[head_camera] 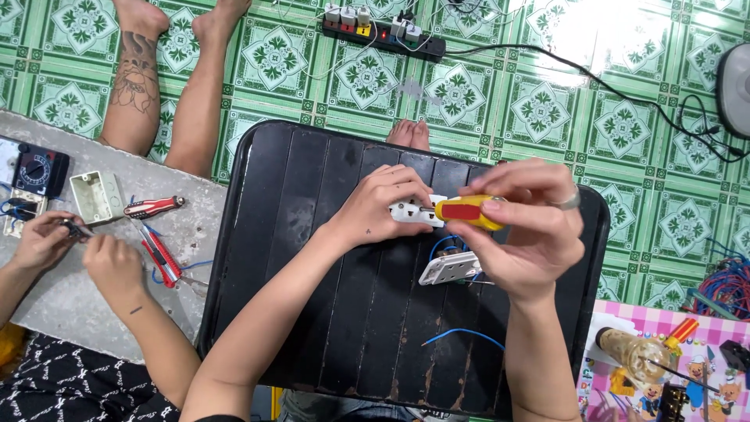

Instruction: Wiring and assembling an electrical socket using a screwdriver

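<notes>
While the left hand [383,205] closes its fingers around a small white plastic socket block [412,211], the right hand [525,230] grips a stubby screwdriver with a yellow handle and red inset [466,212], its tip hidden at the block. Both hover above the black slatted metal surface [312,273], scuffed and rusty at its near edge. Just below lies a white rectangular switch plate [451,268], partly covered by the right hand, with thin blue wires [461,334] curling nearby.
</notes>
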